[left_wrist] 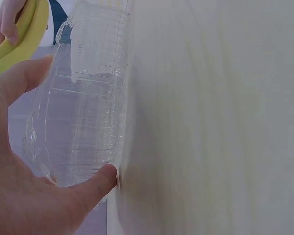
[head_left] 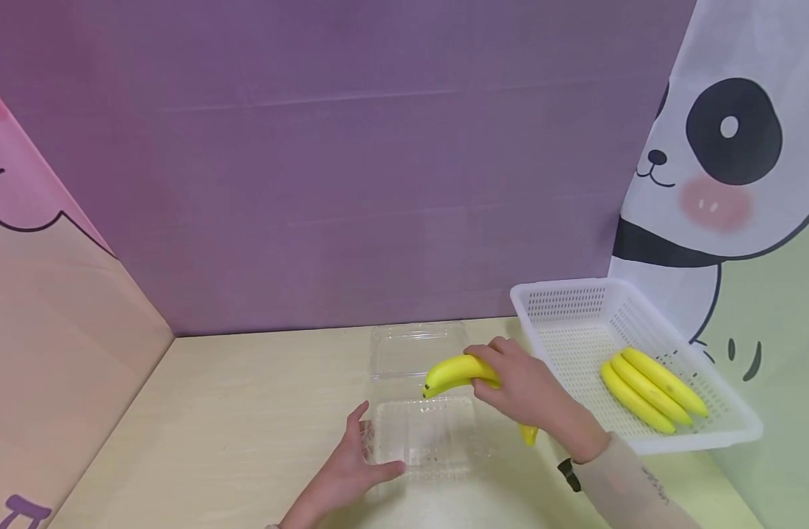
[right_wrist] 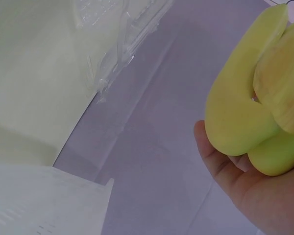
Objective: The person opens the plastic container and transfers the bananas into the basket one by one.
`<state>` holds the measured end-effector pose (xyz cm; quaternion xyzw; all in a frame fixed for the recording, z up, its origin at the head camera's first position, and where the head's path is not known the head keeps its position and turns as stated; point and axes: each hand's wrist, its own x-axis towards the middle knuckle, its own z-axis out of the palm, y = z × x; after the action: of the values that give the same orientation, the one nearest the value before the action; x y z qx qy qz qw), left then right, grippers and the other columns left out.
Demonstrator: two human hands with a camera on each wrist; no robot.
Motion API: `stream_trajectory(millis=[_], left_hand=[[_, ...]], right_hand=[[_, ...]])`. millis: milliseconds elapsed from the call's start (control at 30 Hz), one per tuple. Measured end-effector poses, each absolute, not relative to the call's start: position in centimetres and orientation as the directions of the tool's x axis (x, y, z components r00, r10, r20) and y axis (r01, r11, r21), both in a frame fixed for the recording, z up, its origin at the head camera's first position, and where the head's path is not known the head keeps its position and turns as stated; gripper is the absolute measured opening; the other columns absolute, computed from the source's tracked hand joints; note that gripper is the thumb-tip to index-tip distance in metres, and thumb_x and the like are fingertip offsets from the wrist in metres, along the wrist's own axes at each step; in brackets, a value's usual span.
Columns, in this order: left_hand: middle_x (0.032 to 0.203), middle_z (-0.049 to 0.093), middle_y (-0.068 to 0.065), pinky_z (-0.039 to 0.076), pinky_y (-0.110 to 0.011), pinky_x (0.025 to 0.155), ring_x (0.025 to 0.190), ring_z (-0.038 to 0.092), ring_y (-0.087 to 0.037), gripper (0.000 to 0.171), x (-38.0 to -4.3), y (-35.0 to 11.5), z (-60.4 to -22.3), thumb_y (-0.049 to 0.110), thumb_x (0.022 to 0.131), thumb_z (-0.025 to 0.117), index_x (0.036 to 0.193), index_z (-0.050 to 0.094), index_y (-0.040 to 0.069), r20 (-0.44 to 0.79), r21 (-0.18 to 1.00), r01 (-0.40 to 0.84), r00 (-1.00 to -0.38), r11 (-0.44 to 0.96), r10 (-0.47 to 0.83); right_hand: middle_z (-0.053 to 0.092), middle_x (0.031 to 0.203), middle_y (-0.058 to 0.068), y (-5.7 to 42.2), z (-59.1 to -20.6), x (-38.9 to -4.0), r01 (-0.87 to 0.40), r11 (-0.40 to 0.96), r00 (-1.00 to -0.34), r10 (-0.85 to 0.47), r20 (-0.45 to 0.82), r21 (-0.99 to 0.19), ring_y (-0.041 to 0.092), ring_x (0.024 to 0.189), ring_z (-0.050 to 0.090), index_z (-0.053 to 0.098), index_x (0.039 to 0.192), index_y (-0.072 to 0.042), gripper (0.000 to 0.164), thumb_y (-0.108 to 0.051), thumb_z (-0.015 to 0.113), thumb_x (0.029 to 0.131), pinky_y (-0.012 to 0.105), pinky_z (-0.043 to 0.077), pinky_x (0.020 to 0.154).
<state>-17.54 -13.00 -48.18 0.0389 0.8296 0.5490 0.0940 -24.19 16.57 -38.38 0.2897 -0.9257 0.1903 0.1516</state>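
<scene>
My right hand (head_left: 523, 378) grips yellow bananas (head_left: 452, 373) above the right part of a clear plastic clamshell box. The right wrist view shows several banana parts bunched together (right_wrist: 235, 107), the fingers curled beneath them. A yellow banana tip (head_left: 528, 435) sticks out below the hand in the head view. The box stands open, its base (head_left: 437, 433) towards me and its lid (head_left: 417, 351) laid back. At the base's left side is my left hand (head_left: 347, 464), thumb and fingers spread wide, the fingertips right at the plastic walls (left_wrist: 83, 117).
To the right, a white perforated basket (head_left: 533, 323) stands on the pale wooden table (head_left: 245, 411), holding three bananas (head_left: 652, 389) lying side by side. A purple cloth wall (head_left: 311, 184) closes the back, and printed panels stand at both sides.
</scene>
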Motion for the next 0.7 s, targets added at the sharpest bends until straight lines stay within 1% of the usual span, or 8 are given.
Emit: stream_trajectory(millis=[133,333,700], left_hand=[[0.155,0.029,-0.037,0.038,-0.064,0.106,0.138,0.038,-0.054,0.119,-17.5,-13.0,-48.2,0.030,0.078,0.089,0.160,0.006,0.011,-0.112,0.920,-0.039,-0.980,0.389,0.167],[0.154,0.030,-0.037,0.037,-0.064,0.107,0.139,0.037,-0.053,0.118,-17.5,-12.9,-48.1,0.030,0.078,0.089,0.160,0.007,0.010,-0.112,0.915,-0.040,-0.981,0.401,0.158],[0.155,0.029,-0.038,0.037,-0.065,0.107,0.140,0.036,-0.054,0.119,-17.5,-12.9,-48.1,0.029,0.078,0.089,0.161,0.006,0.010,-0.118,0.917,-0.047,-0.980,0.397,0.159]], right_hand=[[0.053,0.095,-0.006,17.0,-38.2,-24.2,-0.582,0.771,-0.792,-0.464,0.396,-0.259,0.010,0.080,0.046,0.068,0.123,-0.016,0.037,-0.023,0.069,0.086,0.027,0.044,0.061],[0.052,0.095,-0.006,17.8,-38.0,-24.0,-0.560,0.779,-0.810,-0.441,0.388,-0.283,0.010,0.080,0.045,0.068,0.122,-0.016,0.037,-0.022,0.069,0.086,0.028,0.042,0.060],[0.054,0.097,-0.005,19.2,-37.7,-24.1,-0.528,0.798,-0.832,-0.418,0.365,-0.289,0.013,0.084,0.046,0.068,0.123,-0.015,0.036,-0.020,0.068,0.087,0.029,0.042,0.061]])
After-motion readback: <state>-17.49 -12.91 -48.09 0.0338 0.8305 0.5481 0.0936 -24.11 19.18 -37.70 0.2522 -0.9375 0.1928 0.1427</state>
